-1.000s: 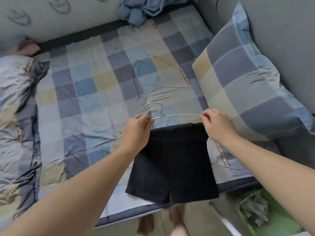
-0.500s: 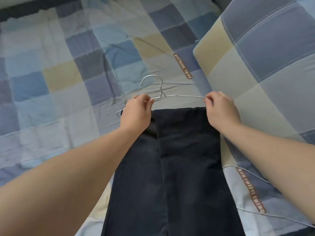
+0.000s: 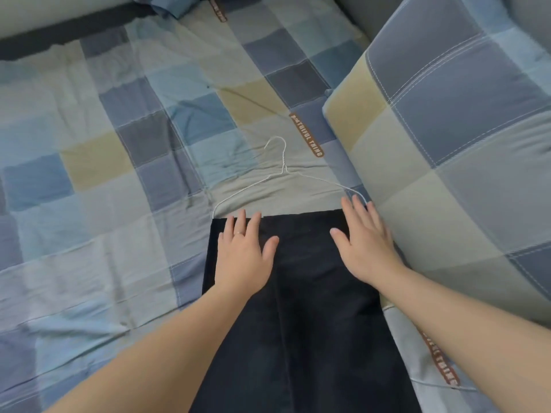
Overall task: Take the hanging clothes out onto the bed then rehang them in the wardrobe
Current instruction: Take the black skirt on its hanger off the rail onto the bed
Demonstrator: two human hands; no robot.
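Left hand (image 3: pixel 243 257), right hand (image 3: pixel 365 245) spread flat on dark shorts (image 3: pixel 298 323); wire hanger (image 3: pixel 281 171) just beyond fingertips.

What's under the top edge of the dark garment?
Of the wire hanger, hook and shoulders show; its lower part is covered by the dark garment. The checked bedsheet lies beneath.

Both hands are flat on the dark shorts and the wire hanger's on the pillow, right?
No. The head view shows the wire hanger on the checked bedsheet, beside the pillow. The left hand and right hand are flat on the dark shorts.
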